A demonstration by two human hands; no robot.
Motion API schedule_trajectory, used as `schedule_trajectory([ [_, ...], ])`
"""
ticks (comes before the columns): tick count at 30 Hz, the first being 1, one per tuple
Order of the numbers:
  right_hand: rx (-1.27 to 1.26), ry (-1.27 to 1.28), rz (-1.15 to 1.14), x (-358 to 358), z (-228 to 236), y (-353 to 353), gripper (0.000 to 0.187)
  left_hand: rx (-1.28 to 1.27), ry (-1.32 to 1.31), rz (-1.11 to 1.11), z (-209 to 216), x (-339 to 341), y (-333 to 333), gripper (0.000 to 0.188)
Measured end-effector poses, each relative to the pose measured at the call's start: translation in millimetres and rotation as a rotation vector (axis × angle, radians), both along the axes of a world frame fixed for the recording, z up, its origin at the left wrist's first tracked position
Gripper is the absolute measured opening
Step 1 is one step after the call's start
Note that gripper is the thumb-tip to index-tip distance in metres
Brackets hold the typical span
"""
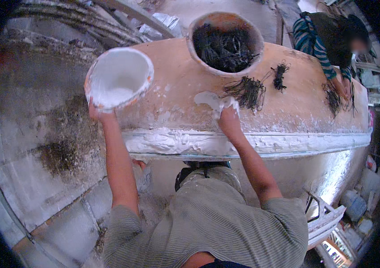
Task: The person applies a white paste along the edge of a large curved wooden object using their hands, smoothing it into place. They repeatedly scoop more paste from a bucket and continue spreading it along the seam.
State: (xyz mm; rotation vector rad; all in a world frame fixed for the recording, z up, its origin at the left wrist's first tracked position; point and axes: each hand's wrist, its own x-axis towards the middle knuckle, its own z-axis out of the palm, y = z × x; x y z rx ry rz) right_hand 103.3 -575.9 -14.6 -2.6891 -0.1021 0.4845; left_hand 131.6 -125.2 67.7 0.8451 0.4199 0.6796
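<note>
My left hand (98, 111) is closed on the near rim of a white bucket (119, 80), which tilts at the bench's left end. White residue coats the inside and edge of the bucket. Over the bench my right hand (229, 118) is curled, its fingers smeared with wet white plaster (228, 102). A flat patch of the same plaster (207, 99) lies beside those fingers, to the left. Along the near edge of the bench runs a long moulding (190, 142) covered in thick, lumpy plaster. Close to my right hand, a bundle of dark fibres (249, 92) rests on the bench.
A round tub (225, 67) of dark fibres stands at the bench's far side. Another small dark bundle (280, 76) lies right of it. A co-worker (328, 40) in striped sleeves bends over more dark strands (333, 99) at the right end. Stained floor (60, 147) lies left.
</note>
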Motion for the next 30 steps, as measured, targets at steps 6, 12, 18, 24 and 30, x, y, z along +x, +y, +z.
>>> schedule_trajectory([
  [6,-0.144,-0.209,0.183,35,-26,4,0.039,0.009,0.051,0.100,-35,41,2,0.058],
  [12,0.108,-0.138,0.299,41,-37,18,0.036,-0.014,0.497,-0.011,-73,-17,97,0.064],
  [18,0.456,-0.064,0.270,33,58,110,0.019,0.270,0.597,0.150,-50,-141,59,0.063],
  [24,0.772,0.155,0.726,-12,97,278,0.018,0.284,0.603,0.083,-90,-243,3,0.054],
  [30,0.782,0.082,0.986,-47,57,411,0.023,0.121,0.710,0.464,-44,-241,-6,0.039],
])
